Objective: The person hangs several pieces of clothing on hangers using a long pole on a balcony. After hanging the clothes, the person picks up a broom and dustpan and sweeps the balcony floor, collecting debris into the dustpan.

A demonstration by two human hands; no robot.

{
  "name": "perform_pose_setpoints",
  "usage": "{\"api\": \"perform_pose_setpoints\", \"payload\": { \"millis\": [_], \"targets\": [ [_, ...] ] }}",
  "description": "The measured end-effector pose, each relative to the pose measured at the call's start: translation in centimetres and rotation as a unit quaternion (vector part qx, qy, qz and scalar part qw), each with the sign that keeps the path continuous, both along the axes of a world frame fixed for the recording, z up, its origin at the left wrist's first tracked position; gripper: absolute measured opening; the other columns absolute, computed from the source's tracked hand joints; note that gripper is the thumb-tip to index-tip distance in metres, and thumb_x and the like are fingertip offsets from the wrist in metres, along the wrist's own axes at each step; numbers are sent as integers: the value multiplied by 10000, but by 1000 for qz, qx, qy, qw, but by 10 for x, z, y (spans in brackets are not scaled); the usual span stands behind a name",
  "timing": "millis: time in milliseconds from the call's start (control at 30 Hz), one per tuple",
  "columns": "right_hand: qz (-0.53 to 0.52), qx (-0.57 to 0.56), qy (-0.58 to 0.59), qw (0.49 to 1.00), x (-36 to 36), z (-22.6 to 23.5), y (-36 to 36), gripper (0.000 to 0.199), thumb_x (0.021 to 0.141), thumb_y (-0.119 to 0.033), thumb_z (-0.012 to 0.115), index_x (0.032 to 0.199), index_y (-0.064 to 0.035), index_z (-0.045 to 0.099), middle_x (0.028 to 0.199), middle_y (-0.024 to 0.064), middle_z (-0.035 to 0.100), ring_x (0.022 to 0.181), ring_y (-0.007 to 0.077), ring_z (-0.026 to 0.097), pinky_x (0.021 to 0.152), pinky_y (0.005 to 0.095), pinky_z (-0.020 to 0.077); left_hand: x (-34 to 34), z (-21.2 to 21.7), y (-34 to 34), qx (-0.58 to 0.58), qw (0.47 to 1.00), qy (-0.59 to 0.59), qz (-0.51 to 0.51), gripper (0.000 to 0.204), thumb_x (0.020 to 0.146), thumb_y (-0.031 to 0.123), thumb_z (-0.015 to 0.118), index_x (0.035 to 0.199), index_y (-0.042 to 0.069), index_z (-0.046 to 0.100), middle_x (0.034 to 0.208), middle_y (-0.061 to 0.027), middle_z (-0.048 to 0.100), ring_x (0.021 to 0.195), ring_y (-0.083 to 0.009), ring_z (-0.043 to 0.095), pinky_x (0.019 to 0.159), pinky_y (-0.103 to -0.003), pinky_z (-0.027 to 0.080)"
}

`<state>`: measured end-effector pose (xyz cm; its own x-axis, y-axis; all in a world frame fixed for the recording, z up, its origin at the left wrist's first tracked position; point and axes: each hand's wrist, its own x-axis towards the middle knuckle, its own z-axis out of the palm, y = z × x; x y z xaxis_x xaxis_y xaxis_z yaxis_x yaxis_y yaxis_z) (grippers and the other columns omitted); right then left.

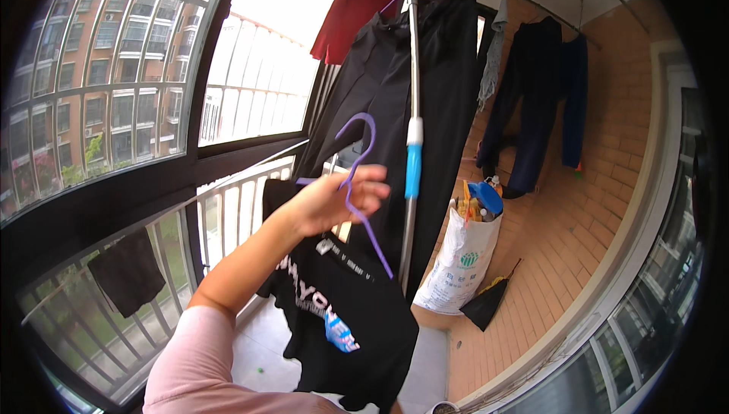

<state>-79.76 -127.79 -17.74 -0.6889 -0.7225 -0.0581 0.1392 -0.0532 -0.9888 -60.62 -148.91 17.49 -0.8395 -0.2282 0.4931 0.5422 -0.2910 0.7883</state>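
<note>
Balcony (619, 163); left of the telescopic pole (414, 95), left hand (338, 200) loosely clasps purple hanger (377, 246); one end (388, 270) outside collar (348, 263), black T-shirt (357, 368) could slip.

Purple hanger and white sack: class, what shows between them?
In the head view, the blue-gripped pole and part of the large black hanging garment show between hanger and sack.

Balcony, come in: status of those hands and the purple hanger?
Left hand gripping purple hanger. Right hand out of sight. Black T-shirt below. Silver-and-blue pole close on the right, possible snag.
</note>
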Motion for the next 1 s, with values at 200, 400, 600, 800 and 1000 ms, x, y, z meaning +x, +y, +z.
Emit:
{"api": "perform_pose_setpoints", "payload": {
  "millis": [200,400,600,800,1000],
  "targets": [
    [-6,-197,213,957,-26,114,-89,310,830,-244,462,573,-72,430,509,5,426,459,87,409,443,219,316,67,-97,10,83,994,-64,7,311,884,301,405,805,30,535,555,-67,528,417,-100,438,364,-190,305],
    [34,-320,231,918,-2,225,-170,322,902,-263,416,667,-44,443,569,27,416,525,113,432,567,289,427,120,-191,22,143,978,-109,103,275,879,229,389,780,15,530,519,-78,482,411,-132,384,411,-231,305],
    [-15,-317,309,897,42,347,-214,280,873,-266,487,680,-63,469,513,-34,402,433,46,362,404,190,294,160,-238,22,201,957,-131,164,230,870,182,416,788,1,531,575,-59,475,481,-121,405,445,-220,311],
    [-18,-297,313,902,84,433,-250,322,849,-324,521,665,-61,494,537,-25,413,430,62,386,424,219,383,191,-261,14,244,944,-45,216,175,844,165,443,825,9,521,625,-68,499,515,-146,433,495,-241,331],
    [-62,-260,316,910,116,467,-281,372,842,-338,530,621,-41,491,523,0,439,424,88,402,416,223,336,205,-266,24,279,905,120,297,143,810,145,458,858,13,489,725,-105,514,614,-175,460,583,-266,356]
  ]
}}
